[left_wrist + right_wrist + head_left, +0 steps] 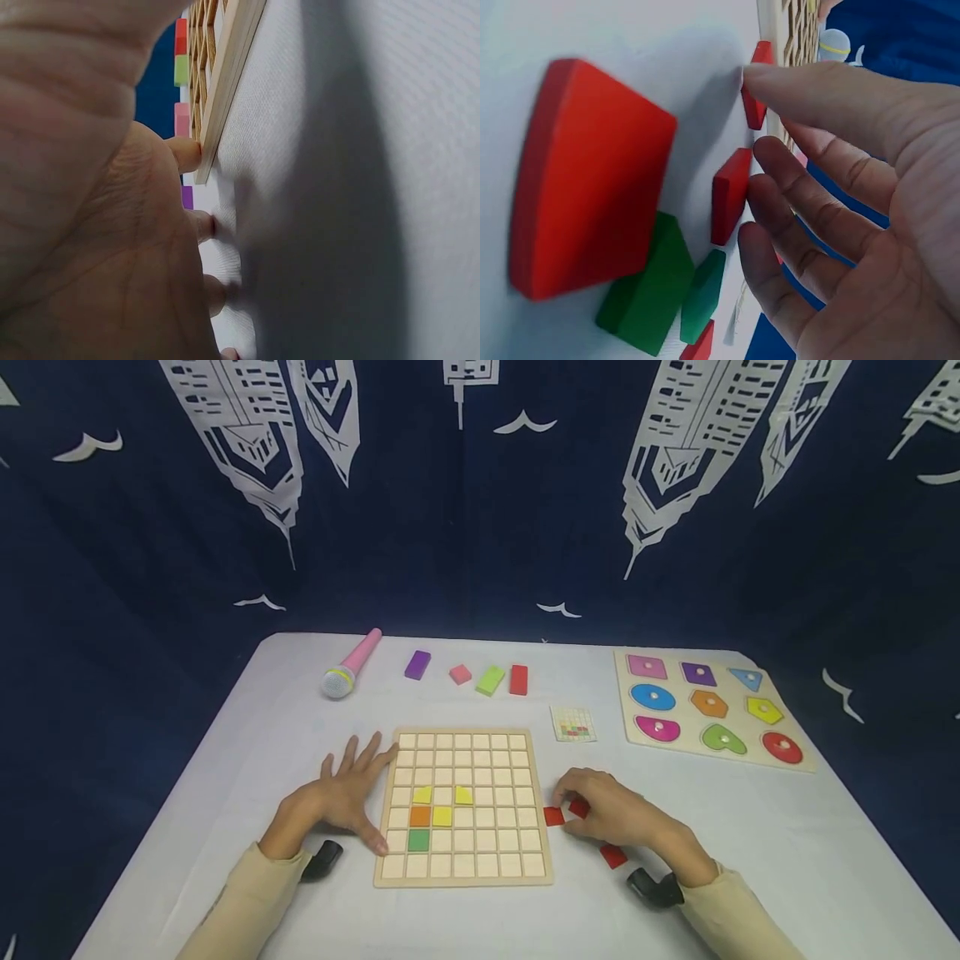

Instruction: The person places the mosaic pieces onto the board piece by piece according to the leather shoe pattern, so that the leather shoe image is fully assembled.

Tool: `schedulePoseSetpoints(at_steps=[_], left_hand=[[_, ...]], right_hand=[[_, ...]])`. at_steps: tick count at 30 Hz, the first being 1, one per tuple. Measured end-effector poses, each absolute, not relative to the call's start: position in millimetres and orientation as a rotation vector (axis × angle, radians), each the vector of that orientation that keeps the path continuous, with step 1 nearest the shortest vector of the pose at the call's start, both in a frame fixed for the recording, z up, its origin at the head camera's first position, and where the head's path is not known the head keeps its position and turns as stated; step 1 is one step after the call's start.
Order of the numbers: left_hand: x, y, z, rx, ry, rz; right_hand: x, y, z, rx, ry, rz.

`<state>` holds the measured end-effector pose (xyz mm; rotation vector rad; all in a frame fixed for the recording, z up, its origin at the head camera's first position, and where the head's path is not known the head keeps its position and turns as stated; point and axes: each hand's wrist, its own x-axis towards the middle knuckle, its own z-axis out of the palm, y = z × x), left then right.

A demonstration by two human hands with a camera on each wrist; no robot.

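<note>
A: Right hand (pixel 618 817) curled over red tiles (pixel 555 816) just right of grid board (pixel 540 827), fingertips on one, no clear pinch. Left hand (pixel 347 793) flat, bracing board's left edge.

B: Pick step, I'd judge. Next needs a firm pinch, then a lift.

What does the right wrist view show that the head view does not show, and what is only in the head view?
Only the right wrist view shows two green pieces lying by the red pieces. Only the head view shows the left hand flat beside the wooden grid board, the shape puzzle and the pink microphone. Both show the right hand with its fingertips at small red pieces next to the board.
</note>
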<state>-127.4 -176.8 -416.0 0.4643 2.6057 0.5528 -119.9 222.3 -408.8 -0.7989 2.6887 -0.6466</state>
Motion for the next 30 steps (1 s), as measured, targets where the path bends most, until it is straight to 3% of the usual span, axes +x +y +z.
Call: schedulePoseSetpoints(at_steps=[30], left_hand=[[-124.7, -177.0, -417.1, 0.463, 2.622, 0.532]], right_hand=[[-122.3, 181.3, -393.2, -0.974, 2.681, -0.607]])
